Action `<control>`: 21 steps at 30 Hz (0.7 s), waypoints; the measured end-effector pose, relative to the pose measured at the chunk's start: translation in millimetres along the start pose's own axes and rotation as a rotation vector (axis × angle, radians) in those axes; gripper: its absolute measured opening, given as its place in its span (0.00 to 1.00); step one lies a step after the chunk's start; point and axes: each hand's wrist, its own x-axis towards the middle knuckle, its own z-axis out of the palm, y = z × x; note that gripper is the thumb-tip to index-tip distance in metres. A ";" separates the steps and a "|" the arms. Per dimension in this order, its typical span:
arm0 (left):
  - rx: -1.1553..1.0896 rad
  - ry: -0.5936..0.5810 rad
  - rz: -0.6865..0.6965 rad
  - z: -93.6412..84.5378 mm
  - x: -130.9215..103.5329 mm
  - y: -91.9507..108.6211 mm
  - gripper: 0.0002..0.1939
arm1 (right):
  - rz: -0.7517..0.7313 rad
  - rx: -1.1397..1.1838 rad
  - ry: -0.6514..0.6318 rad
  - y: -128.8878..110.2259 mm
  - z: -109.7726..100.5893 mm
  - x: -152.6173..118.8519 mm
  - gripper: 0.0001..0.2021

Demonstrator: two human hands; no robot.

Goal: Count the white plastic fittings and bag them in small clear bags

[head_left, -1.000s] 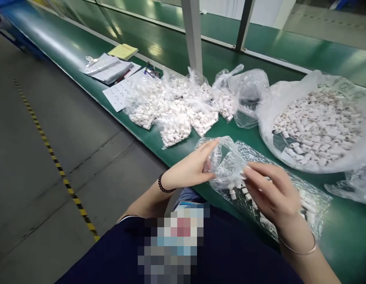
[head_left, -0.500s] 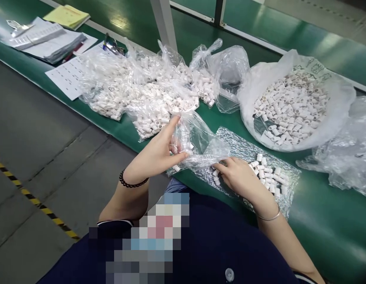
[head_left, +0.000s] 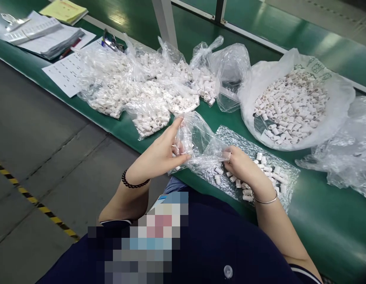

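Observation:
A clear plastic bag is spread between my two hands, its mouth gaping. My left hand grips its left side, thumb in front and fingers partly hidden behind the film. At the bag's right edge, my right hand pinches the film with curled fingers. Beneath my right hand lies a crinkled clear plastic sheet, with loose short white tubes scattered over it. A few tubes show below my right wrist and near the bag's lower left.
Filled clear bags of white tubes crowd the green table behind my left hand. A large open bag of tubes stands back right, beside crumpled plastic. Papers and a yellow pad lie far left.
My right hand has risen from beside the tubes to the bag's right edge and now pinches it. More tubes show below that hand. My left hand keeps its grip.

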 end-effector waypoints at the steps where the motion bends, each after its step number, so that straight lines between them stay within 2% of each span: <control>1: -0.001 -0.003 0.007 0.5 0.5 0.8 0.48 | 0.016 0.014 0.052 3.1 -3.9 -2.4 0.10; 4: -0.019 -0.022 0.029 1.9 1.9 2.6 0.48 | 0.077 0.056 0.235 8.3 -17.9 -9.8 0.08; 6: -0.023 -0.029 0.027 2.0 2.5 3.3 0.49 | 0.077 0.067 0.279 7.7 -23.1 -12.8 0.10; 8: -0.017 -0.024 0.011 1.0 2.8 3.3 0.49 | 0.058 0.034 0.218 5.9 -21.5 -13.0 0.13; 12: -0.020 -0.001 0.018 -1.7 1.5 1.5 0.48 | 0.122 -0.097 -0.019 9.1 -3.4 -7.1 0.13; 16: -0.030 -0.007 0.038 -0.9 -1.2 0.5 0.48 | 0.213 -0.075 -0.054 22.2 8.4 -2.5 0.14; 19: -0.039 -0.022 0.028 1.3 -1.8 1.6 0.48 | 0.203 -0.022 0.048 22.5 -2.0 -5.8 0.14; 21: -0.033 -0.041 0.024 3.6 -0.9 3.2 0.47 | 0.181 -0.003 0.262 11.1 -17.7 -10.1 0.12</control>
